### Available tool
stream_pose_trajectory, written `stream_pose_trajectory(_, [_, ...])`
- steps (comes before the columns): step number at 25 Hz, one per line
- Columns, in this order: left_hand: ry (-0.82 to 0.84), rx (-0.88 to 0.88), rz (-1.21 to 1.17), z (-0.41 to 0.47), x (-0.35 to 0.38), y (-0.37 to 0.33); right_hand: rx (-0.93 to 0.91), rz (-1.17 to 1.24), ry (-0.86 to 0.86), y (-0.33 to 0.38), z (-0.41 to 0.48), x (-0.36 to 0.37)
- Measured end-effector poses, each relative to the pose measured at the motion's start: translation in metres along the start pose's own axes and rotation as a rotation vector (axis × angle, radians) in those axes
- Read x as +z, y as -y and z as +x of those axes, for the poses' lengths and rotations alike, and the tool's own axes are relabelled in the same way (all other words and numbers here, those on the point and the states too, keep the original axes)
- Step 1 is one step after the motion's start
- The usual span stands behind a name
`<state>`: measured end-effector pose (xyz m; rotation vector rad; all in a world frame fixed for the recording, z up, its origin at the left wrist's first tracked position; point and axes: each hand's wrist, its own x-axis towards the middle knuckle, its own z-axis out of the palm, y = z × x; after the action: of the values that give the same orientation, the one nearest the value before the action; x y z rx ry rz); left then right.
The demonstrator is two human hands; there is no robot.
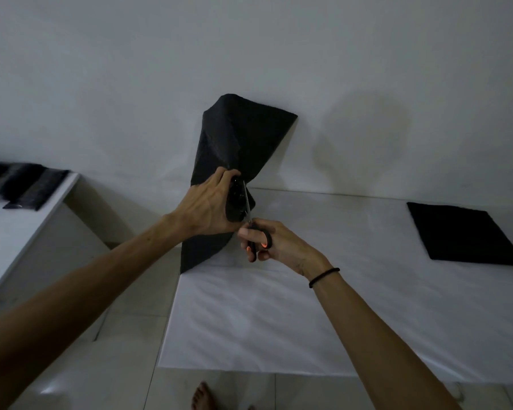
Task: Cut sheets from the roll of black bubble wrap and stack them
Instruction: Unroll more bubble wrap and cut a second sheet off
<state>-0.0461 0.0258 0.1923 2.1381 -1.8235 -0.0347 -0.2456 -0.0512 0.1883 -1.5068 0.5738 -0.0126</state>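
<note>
A length of black bubble wrap (237, 137) is held up above the left end of the white table (279, 315), with its lower part (202, 250) hanging down to the table's corner. My left hand (208, 208) grips the wrap at mid-height, fingers curled round it. My right hand (273, 244) holds black-handled scissors (249, 214), whose blades point up into the wrap just right of my left hand. A stack of cut black sheets (462, 232) lies flat at the table's far right.
A second white table (15, 232) stands to the left with dark striped material (15, 184) at its back. A white wall runs behind both tables. Tiled floor shows between them, and a bare foot (202, 395) at the bottom edge.
</note>
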Motion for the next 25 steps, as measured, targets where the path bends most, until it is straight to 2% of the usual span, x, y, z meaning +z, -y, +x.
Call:
stream_pose_trajectory(5, [-0.084, -0.029, 0.023, -0.005, 0.001, -0.006, -0.11, -0.02, -0.041, 0.002, -0.008, 0.013])
stream_pose_trajectory(9, [-0.081, -0.141, -0.047, -0.026, 0.015, -0.016, -0.142, -0.033, -0.046, 0.003, -0.014, 0.025])
stream_pose_trajectory(11, [-0.171, -0.243, -0.165, -0.04, 0.02, -0.022, -0.14, -0.032, -0.047, 0.004, -0.015, 0.03])
stream_pose_trajectory(13, [-0.263, -0.286, -0.179, -0.052, 0.021, -0.024, -0.126, -0.033, -0.057, 0.006, -0.017, 0.035])
stream_pose_trajectory(18, [-0.384, -0.099, -0.088, -0.065, 0.042, -0.012, -0.055, -0.033, -0.043, 0.014, -0.02, 0.044])
stream_pose_trajectory(25, [-0.407, 0.04, 0.02, -0.075, 0.032, -0.001, 0.005, -0.076, -0.096, 0.024, -0.015, 0.047])
